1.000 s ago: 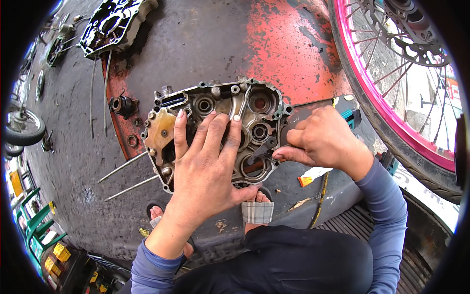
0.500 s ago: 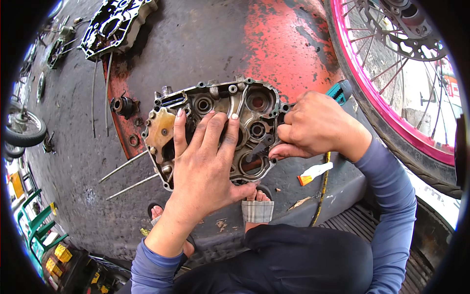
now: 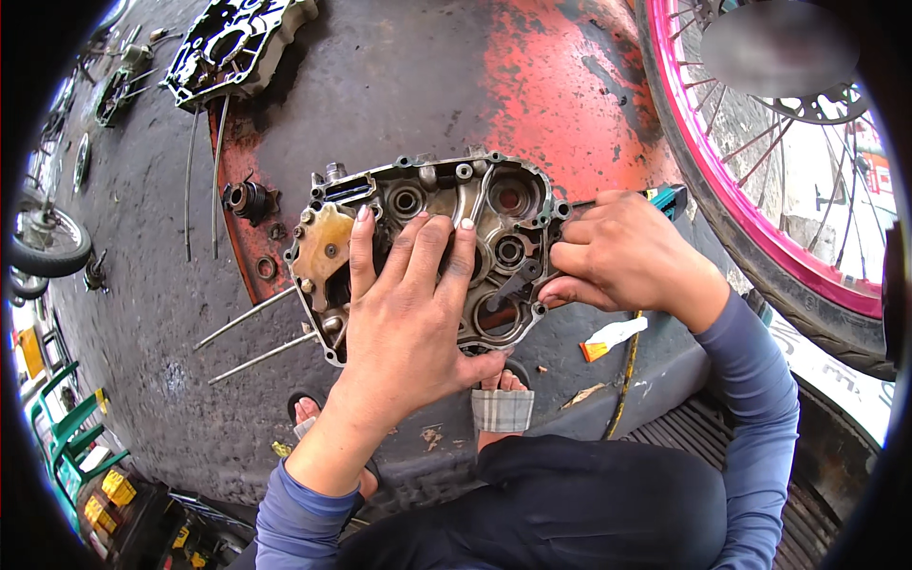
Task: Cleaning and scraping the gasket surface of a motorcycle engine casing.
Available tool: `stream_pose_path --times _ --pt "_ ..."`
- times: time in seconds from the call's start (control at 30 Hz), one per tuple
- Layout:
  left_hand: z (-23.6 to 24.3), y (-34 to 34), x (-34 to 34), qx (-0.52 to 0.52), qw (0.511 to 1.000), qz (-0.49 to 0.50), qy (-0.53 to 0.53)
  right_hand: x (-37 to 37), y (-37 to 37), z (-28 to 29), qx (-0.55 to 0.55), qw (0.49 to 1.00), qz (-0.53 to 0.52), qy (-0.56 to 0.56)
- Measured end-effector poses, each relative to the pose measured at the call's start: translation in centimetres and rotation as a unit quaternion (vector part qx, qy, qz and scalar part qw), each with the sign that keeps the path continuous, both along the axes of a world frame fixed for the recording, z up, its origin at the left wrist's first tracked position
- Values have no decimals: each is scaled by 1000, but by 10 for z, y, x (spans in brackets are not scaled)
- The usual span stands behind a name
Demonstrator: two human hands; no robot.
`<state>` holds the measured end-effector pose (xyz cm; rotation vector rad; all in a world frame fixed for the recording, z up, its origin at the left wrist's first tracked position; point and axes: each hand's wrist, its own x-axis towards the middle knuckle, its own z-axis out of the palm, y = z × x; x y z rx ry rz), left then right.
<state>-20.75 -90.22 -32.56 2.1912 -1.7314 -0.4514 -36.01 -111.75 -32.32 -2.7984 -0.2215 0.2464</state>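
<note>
An engine crankcase half (image 3: 447,180) lies open side up before me, its bearing seats and gasket rim showing. My left hand (image 3: 404,304) rests on it with fingers spread, palm down, covering the middle of its cavity. At the right rim, my right hand (image 3: 617,252) is closed around a teal-and-black tool (image 3: 669,201) that looks like a utility knife. Only the tool's back end sticks out past the knuckles; its working end is hidden by the hand. The right thumb lies against the crankcase's edge. Two long studs (image 3: 261,357) stick out from the casing's left side.
Another crankcase half (image 3: 249,81) lies at the far left. Nearer are a dark round engine part (image 3: 249,201) and a small ring (image 3: 266,267). A white tube with an orange cap (image 3: 616,334) lies right of my feet. A pink-rimmed wheel (image 3: 703,176) stands at right.
The right hand and the teal tool have shifted slightly toward me along the crankcase's right rim. My left hand keeps its place on the casing. The whole view has moved a little.
</note>
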Motion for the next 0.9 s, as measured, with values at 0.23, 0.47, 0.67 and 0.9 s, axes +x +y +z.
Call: stream_pose_path --times 0.23,0.47,0.67,0.9 --pt "0 1 1 0 1000 -1 1 6 13 35 -22 1000 -10 19" --pt "2 0 -1 11 1000 4 -5 18 8 32 18 998 52 27" --pt "1 0 -1 6 1000 3 -5 17 8 27 42 997 60 16" --pt "0 0 -1 -2 1000 5 -8 5 19 15 9 997 40 -58"
